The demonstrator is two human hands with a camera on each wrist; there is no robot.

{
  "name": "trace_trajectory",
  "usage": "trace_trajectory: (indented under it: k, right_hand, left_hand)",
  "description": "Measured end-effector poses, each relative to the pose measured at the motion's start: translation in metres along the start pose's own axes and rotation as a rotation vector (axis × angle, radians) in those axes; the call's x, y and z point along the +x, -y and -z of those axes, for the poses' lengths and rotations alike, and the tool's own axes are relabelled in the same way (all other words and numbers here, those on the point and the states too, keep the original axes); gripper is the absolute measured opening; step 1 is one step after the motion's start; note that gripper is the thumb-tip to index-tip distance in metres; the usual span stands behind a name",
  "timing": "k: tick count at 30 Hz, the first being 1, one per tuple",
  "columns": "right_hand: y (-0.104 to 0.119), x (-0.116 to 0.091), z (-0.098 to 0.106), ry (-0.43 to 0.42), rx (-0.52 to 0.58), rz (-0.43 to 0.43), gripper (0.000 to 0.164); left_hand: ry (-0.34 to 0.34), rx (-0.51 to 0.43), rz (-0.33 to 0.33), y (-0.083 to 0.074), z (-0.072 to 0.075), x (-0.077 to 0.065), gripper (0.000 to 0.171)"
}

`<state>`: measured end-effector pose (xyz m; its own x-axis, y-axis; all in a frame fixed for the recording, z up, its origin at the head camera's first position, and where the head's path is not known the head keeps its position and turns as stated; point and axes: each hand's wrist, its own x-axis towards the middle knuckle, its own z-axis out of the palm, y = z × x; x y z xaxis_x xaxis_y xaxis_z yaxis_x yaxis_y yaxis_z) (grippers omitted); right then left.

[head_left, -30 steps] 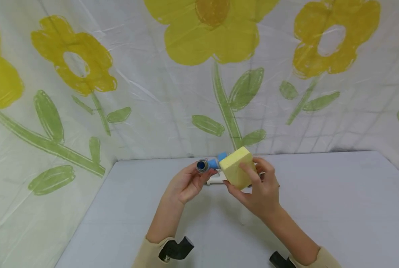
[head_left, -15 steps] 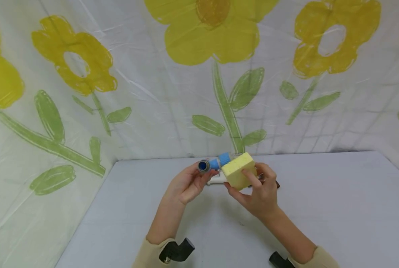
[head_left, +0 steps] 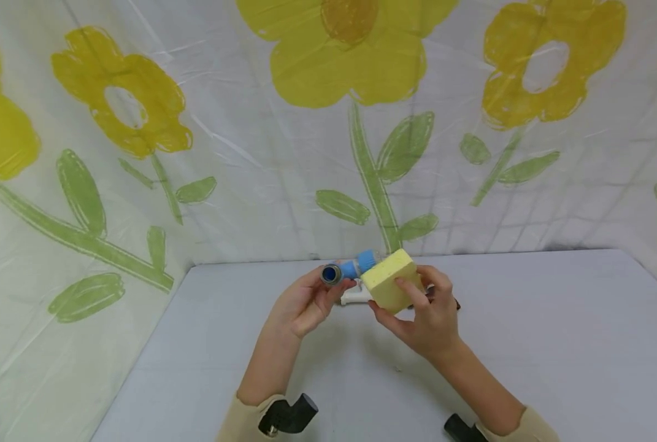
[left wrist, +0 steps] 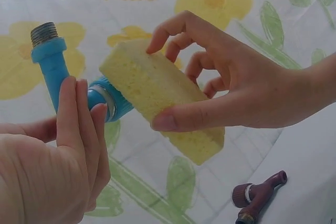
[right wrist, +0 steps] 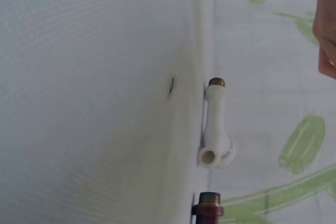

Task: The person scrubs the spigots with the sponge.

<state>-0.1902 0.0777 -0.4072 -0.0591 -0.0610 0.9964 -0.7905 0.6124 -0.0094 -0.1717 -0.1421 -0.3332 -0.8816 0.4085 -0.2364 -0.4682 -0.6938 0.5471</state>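
My left hand (head_left: 306,304) holds a blue plastic tap (head_left: 349,270) over the far part of the table, its threaded end (left wrist: 44,33) pointing up in the left wrist view. A yellow sponge (head_left: 390,287) is pinched between the thumb and fingers of my right hand (head_left: 435,313). One end of the sponge lies right at the ribbed knob of the tap (left wrist: 119,101) and partly covers it. The left fingers hide the tap's middle in the left wrist view.
Behind the hands a white tap (right wrist: 215,116) lies on the table (head_left: 240,344) near its back edge. A dark red tap (left wrist: 257,200) lies close to it. A white sheet (head_left: 234,215) with painted yellow flowers hangs behind the table.
The sponge has slid slightly down along the tap, so more of the blue knob shows than a second ago. Both hands keep their hold and have barely shifted.
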Motion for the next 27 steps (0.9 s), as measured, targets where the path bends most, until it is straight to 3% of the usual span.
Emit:
trace_trajectory:
  k: [7, 12, 18, 23, 27]
  right_hand:
    - [-0.005, 0.01, 0.004, 0.049, 0.03, 0.11, 0.036]
    - [-0.005, 0.024, 0.016, 0.131, 0.027, 0.097, 0.035]
    - [-0.001, 0.045, 0.03, 0.223, 0.024, 0.075, 0.036]
    - [0.002, 0.059, 0.041, 0.316, -0.002, 0.068, 0.039]
    - [0.005, 0.066, 0.048, 0.405, -0.008, 0.032, 0.042]
  left_hand:
    - [0.005, -0.046, -0.013, -0.008, 0.003, -0.004, 0.028]
    - [-0.006, -0.031, -0.011, -0.01, 0.002, -0.004, 0.021]
    - [-0.004, 0.108, -0.051, -0.011, 0.002, -0.003, 0.018]
    - [0.023, 0.299, -0.09, -0.009, 0.004, 0.0, 0.031]
    - [0.032, 0.449, -0.122, -0.008, 0.008, 0.002, 0.025]
